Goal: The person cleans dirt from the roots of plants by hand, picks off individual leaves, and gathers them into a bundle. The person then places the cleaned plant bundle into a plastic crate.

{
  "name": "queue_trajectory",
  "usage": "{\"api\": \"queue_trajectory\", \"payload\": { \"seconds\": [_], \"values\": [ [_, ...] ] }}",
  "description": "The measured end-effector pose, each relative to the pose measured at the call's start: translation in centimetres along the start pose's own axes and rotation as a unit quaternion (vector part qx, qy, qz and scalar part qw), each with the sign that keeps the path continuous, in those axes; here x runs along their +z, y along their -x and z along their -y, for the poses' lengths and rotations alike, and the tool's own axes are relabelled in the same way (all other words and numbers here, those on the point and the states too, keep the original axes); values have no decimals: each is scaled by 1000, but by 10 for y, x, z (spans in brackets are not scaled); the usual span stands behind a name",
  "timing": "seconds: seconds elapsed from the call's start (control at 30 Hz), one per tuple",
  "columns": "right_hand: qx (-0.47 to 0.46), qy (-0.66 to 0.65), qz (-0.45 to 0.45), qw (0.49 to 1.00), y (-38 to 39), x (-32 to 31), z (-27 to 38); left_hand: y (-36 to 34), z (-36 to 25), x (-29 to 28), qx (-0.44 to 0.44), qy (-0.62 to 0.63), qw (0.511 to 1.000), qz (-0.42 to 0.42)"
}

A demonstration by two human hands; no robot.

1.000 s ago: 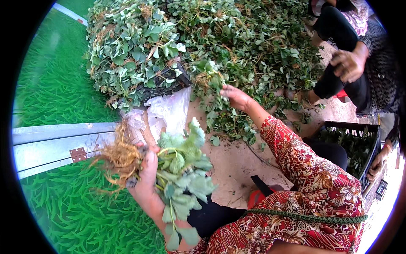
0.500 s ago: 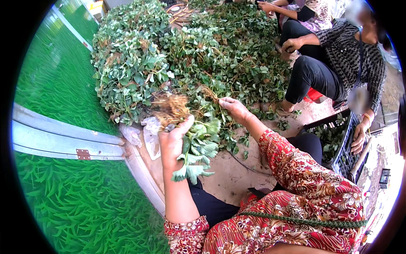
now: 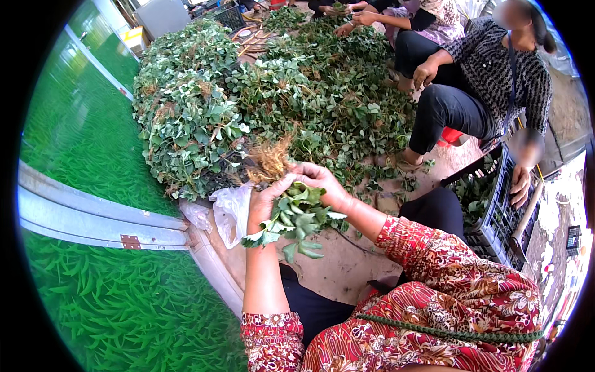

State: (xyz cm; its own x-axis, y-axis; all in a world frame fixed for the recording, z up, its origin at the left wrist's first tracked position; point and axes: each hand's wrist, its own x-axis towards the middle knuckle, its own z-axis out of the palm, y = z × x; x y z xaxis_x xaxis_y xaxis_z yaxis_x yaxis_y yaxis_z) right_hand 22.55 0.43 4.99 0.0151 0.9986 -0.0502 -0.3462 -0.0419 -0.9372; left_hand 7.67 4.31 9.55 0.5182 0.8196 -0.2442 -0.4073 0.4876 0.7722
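A bunch of strawberry seedlings (image 3: 299, 217) with broad green leaves is in my left hand (image 3: 263, 201). Its tangled brown roots (image 3: 271, 160) point up and away from me, and the leaves hang toward me. My left thumb and fingers are wrapped round the stems just below the roots. From the right, my right hand (image 3: 323, 186) meets the bunch with bent fingers close to the left thumb, closed at the stem bases. Its fingertips are partly hidden, so a separate seedling in them cannot be made out. Ahead lies a large heap of similar plants (image 3: 328, 93).
At left, a stacked mound of seedlings (image 3: 186, 105) stands beside a metal rail (image 3: 93, 208) and a green grass-patterned panel (image 3: 93, 297). White plastic bags (image 3: 232, 208) lie by my left wrist. At right, a seated co-worker (image 3: 496, 80) has a hand at a black crate (image 3: 496, 229) holding plants.
My right hand has come left and down from above the heap, where it held a rooted seedling, to the bunch in my left hand. The co-worker's raised hand has shifted slightly.
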Motion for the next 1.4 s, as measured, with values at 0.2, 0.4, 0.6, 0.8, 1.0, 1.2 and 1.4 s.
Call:
{"api": "queue_trajectory", "payload": {
  "seconds": [0.2, 0.4, 0.6, 0.8, 1.0, 1.2, 1.4],
  "values": [
    [12, 174, 99, 980, 22, 15, -54, 50, -40, -49, 17, 61, 970, -234],
    [239, 331, -67, 911, 11, -88, -200, 86, -62, -49, 92, 144, 942, -290],
    [21, 585, -96, 805, -78, -78, -193, 116, -60, -107, 132, -68, 943, -299],
    [-50, 805, 107, 581, -149, -86, -221, 107, -59, -99, 124, -236, 945, -190],
    [25, 561, -38, 826, -176, -86, -162, 100, -59, -93, 55, -134, 951, -273],
    [175, 274, 28, 945, -136, -88, -27, 59, -52, -28, 63, -209, 953, -209],
    [171, 153, 150, 962, -66, -25, 57, 28, -37, 19, 35, -150, 984, -89]
  ]
}}
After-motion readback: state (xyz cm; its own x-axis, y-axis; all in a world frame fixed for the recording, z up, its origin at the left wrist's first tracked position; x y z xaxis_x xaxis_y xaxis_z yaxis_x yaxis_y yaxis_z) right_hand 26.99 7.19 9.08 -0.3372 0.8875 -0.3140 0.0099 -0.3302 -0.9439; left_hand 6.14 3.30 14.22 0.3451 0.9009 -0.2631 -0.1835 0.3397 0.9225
